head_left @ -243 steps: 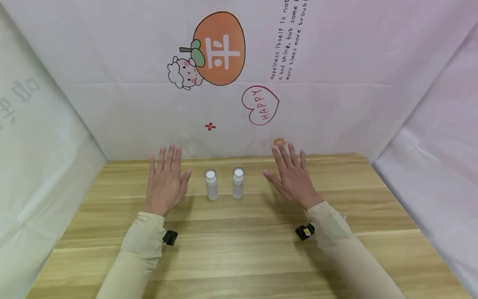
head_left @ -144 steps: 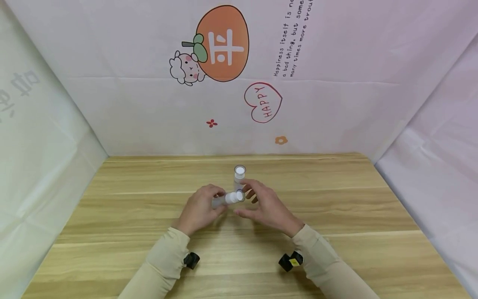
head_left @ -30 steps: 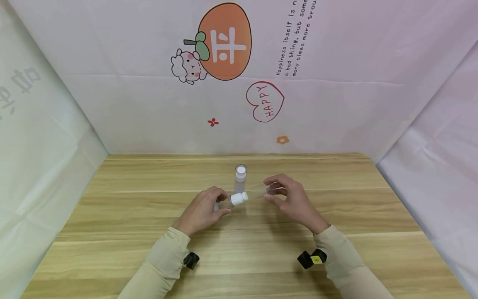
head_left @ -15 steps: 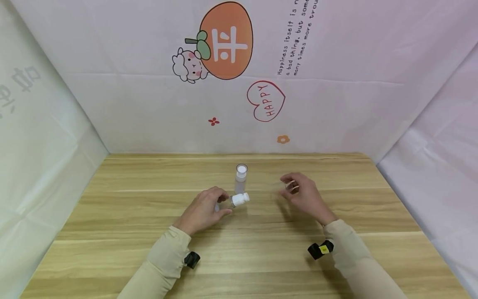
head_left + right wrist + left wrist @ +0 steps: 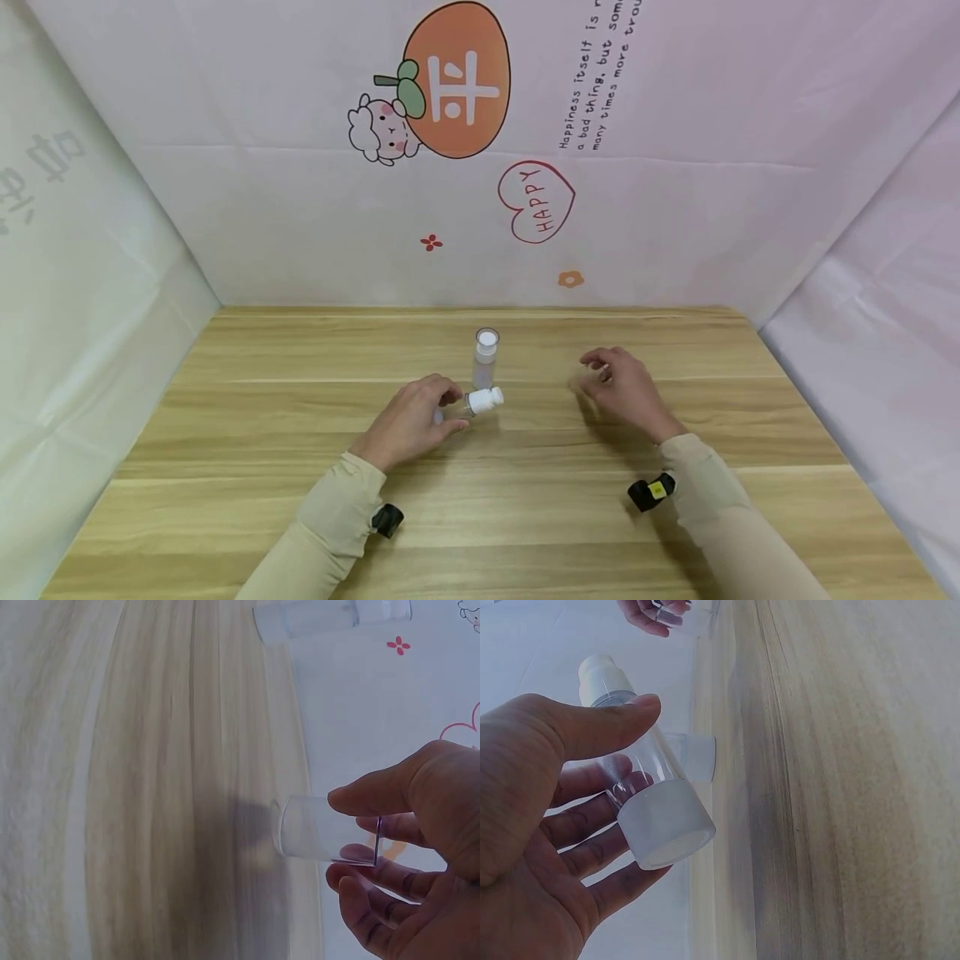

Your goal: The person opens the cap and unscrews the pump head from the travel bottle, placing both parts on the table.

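Wooden table (image 5: 480,508) is being bordered at the far side by printed white cloth (image 5: 300,225). Near the centre, a tilted pump bottle (image 5: 656,761) is being gripped by the curled left hand (image 5: 411,421). Just beyond, an upright bottle (image 5: 483,371) is being topped by a clear cover (image 5: 384,610). At right, a transparent cap (image 5: 309,829) is being pinched between thumb and fingers by the right hand (image 5: 628,390).

The bottle (image 5: 655,756), transparent-bodied with a white base (image 5: 667,825) and white top (image 5: 602,677), is uncapped, gripped tilted in the left hand (image 5: 408,418). The clear cylindrical cap (image 5: 319,829), pinched by the right hand (image 5: 628,390), is well apart from it.
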A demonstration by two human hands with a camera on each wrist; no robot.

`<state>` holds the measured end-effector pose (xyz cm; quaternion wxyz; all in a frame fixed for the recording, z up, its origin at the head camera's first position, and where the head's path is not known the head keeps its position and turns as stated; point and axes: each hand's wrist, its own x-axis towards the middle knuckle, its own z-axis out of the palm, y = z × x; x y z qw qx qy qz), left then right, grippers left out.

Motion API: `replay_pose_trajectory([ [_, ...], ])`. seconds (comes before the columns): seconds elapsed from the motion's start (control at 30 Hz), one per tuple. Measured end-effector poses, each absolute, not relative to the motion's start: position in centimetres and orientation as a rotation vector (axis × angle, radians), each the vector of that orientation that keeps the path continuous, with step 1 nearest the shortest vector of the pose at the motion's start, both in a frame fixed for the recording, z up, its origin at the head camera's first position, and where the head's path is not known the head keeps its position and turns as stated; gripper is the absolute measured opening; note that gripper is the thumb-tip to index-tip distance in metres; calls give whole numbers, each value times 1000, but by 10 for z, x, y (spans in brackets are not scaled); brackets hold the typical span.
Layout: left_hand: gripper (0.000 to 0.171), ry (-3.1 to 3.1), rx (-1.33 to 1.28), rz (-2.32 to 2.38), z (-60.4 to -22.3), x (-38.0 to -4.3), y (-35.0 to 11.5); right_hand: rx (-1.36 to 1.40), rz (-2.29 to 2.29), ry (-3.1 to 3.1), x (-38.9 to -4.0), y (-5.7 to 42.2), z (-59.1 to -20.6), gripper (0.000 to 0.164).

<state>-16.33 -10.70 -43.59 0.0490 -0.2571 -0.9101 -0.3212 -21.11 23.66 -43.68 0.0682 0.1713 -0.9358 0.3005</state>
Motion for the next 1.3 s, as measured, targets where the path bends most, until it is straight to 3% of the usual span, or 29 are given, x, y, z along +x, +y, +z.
replay_pose_trajectory([
  [1.3,32,-2761,-798,-1003,-434,-160,-106,416,761,-2837,-212,252,-434,47],
])
